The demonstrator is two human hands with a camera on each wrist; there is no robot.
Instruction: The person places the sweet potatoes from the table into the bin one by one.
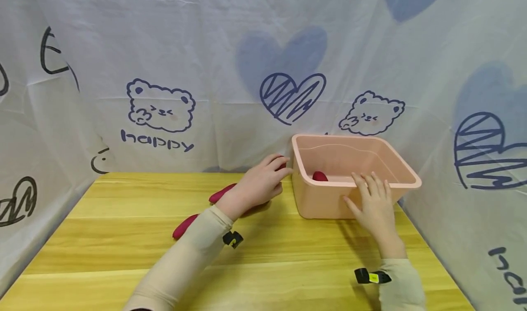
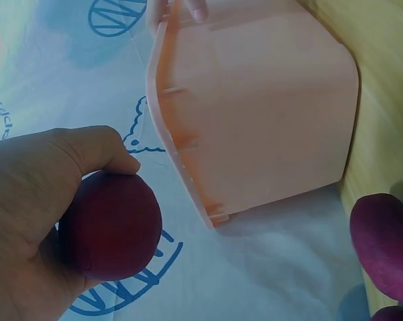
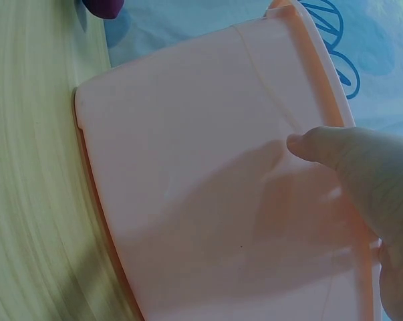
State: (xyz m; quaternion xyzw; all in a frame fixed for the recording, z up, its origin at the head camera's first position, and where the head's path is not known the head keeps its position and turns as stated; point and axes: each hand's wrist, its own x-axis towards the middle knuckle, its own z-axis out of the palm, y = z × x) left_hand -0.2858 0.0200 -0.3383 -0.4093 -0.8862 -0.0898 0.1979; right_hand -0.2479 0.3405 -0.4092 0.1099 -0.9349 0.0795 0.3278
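Observation:
My left hand point(image 1: 260, 181) grips a smooth dark red, sweet-potato-like piece point(image 2: 111, 227), just left of a pink plastic bin point(image 1: 325, 203). Only its rounded end shows in the left wrist view, with thumb and fingers curled round it. At the front rim of the bin, my right hand point(image 1: 375, 210) holds on, fingers over the inside and thumb point(image 3: 315, 144) against the outer wall. Inside the bin, near its left end, lies another dark red piece point(image 1: 319, 176), partly hidden by the front wall.
Further dark red, elongated pieces point(image 1: 221, 194) lie on the wood-grain table point(image 1: 288, 265) under and beside the left forearm, one piece point(image 1: 185, 227) closer to the front. A white cloth point(image 1: 214, 73) with hearts and bears hangs behind the table and at both sides.

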